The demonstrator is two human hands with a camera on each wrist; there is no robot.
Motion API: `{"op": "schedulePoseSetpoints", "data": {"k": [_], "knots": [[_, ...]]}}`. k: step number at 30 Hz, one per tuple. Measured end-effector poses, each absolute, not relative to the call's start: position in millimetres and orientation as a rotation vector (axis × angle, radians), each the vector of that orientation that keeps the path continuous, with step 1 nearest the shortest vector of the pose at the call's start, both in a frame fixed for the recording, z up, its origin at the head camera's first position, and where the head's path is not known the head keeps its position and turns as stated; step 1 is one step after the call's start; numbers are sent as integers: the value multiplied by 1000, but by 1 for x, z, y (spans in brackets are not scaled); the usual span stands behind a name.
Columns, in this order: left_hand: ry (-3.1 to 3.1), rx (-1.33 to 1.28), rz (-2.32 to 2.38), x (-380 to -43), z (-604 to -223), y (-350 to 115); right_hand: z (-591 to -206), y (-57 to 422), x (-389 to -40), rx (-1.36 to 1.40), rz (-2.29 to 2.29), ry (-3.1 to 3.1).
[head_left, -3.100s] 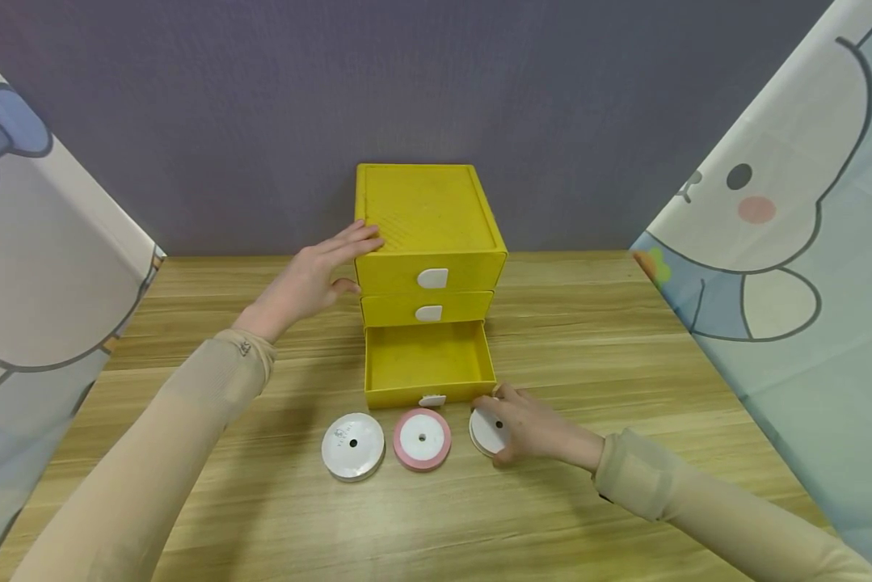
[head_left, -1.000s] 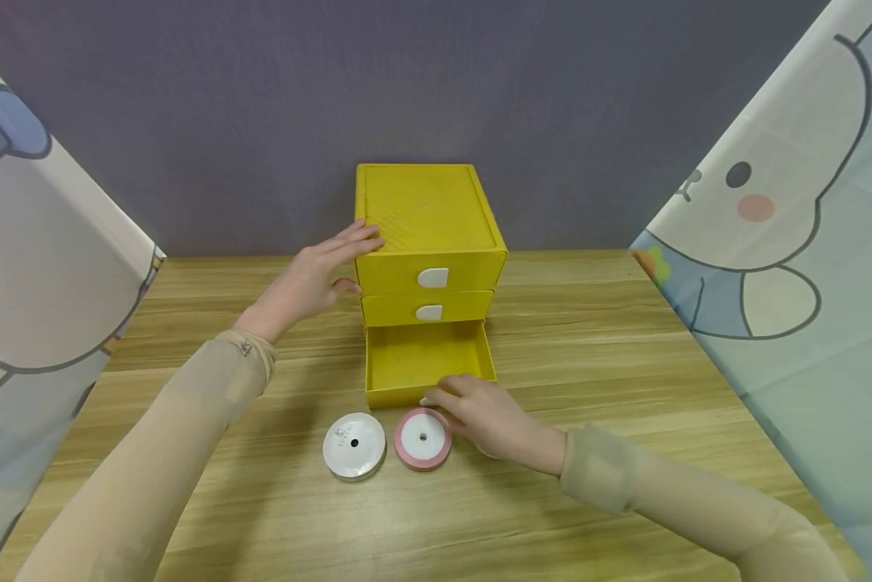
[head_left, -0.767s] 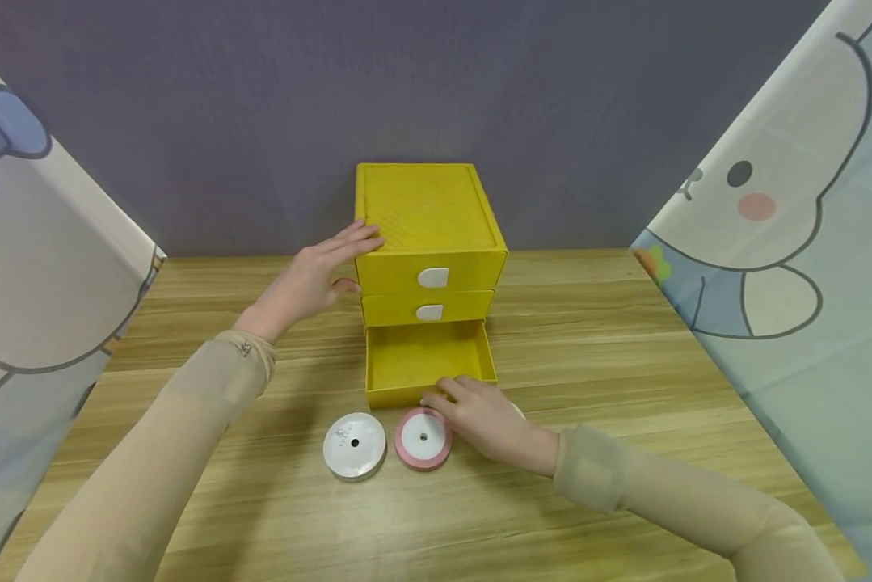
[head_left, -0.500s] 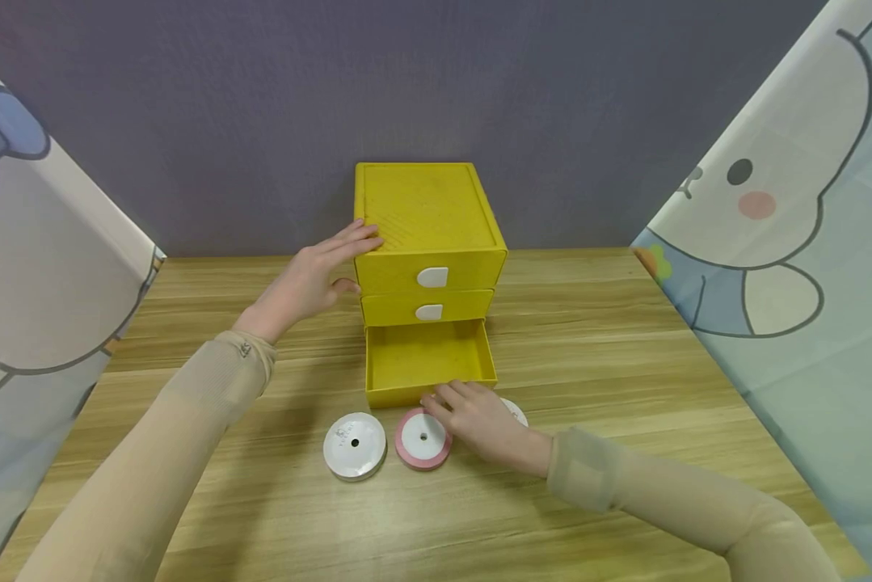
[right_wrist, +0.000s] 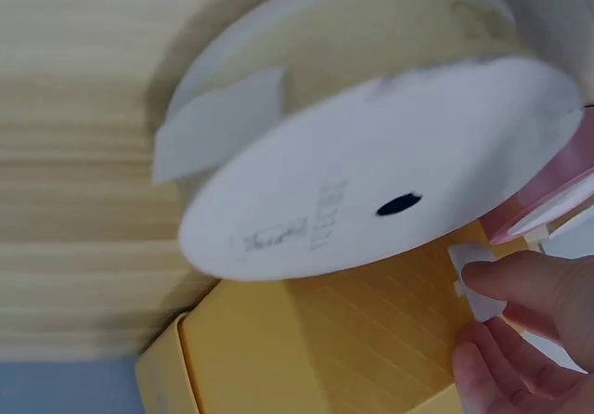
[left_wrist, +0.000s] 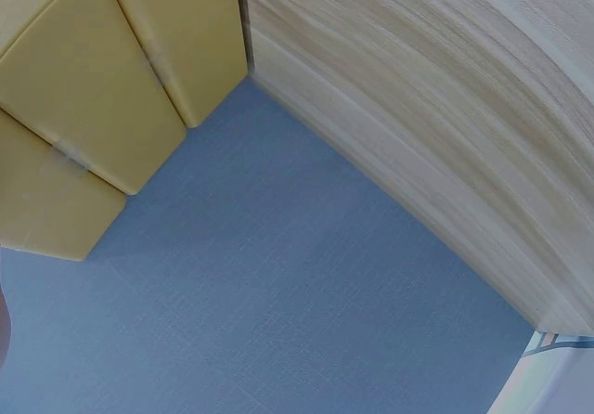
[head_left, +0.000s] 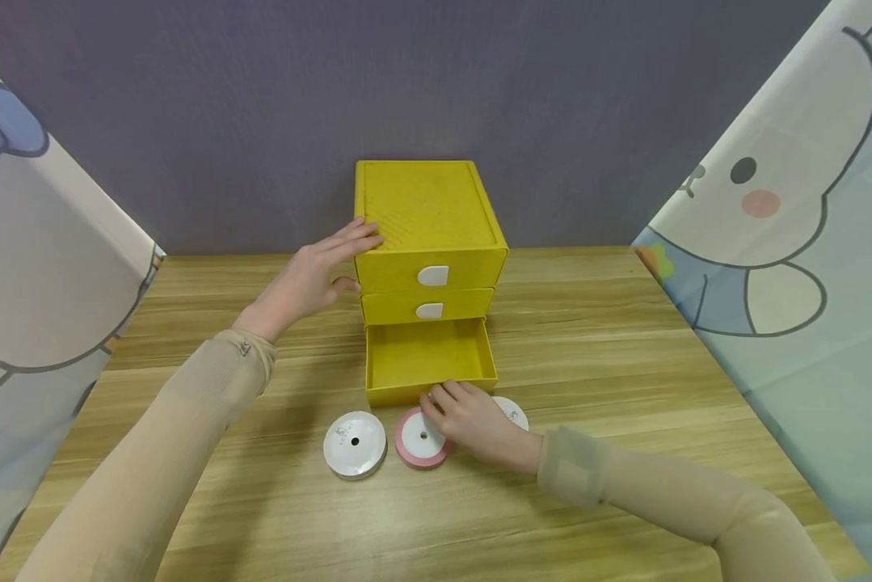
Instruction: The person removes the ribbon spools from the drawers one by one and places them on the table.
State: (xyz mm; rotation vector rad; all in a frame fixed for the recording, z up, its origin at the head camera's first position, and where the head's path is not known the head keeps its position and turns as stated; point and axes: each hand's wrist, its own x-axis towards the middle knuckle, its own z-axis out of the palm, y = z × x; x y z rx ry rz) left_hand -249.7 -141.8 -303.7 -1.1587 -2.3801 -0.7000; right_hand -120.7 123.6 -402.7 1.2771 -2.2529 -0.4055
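A yellow three-drawer cabinet (head_left: 428, 206) stands at the back of the table, its bottom drawer (head_left: 424, 356) pulled out with a bare floor. The left hand (head_left: 308, 279) rests with extended fingers on the cabinet's top left front corner, thumb at its side. In the right wrist view, the right hand (right_wrist: 538, 316) pinches the white handle (right_wrist: 475, 279) of the bottom drawer, thumb against its face. The right hand (head_left: 472, 420) overlaps a pink-rimmed ribbon spool (head_left: 419, 440) and a white ribbon spool (head_left: 511, 411) in the head view.
Another white spool (head_left: 354, 444) lies on the wooden table (head_left: 319, 525), left of the pink-rimmed one. The spools sit just in front of the drawer. A dark grey panel (head_left: 261, 121) stands behind the cabinet, with printed cloths (head_left: 785, 267) at both sides.
The right hand has left the right-hand white spool and moved left to the bottom drawer's handle, then shifted slightly further left. The left hand and the drawer hold their places.
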Motion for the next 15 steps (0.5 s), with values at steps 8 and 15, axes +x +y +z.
{"op": "schedulePoseSetpoints", "data": {"k": [8,15], "knots": [[-2370,-1164,-697,-250,-304,-142,-400,124,-126,1297,-440,-2233],[-2365,-1168,-696,-250,-304,-142,-397,123,-131,1303,-459,-2252]]}}
